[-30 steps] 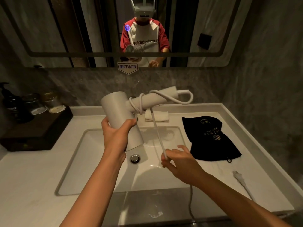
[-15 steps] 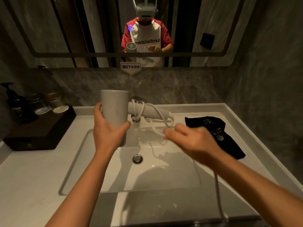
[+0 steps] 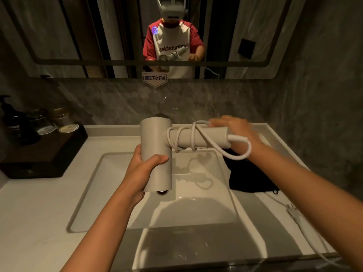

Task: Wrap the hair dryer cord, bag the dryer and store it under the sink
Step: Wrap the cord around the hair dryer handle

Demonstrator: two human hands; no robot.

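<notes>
Now | left grip [image 3: 141, 169] clasps hair dryer [image 3: 156, 138] barrel | right grip [image 3: 237, 132] behind handle, at cord [image 3: 193, 134] loops; blurred, state unclear

Matt plastic hair dryer [image 3: 157, 154]; black cloth bag [image 3: 249, 177]; glossy sink [image 3: 196, 209].

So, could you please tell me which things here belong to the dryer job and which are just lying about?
Job: hair dryer, gripped by the left hand; cord, partly wound round its handle, right hand at it, blurred; plug on the counter; black bag.
Lying about: dark tray, glass jars, pump bottle.
</notes>
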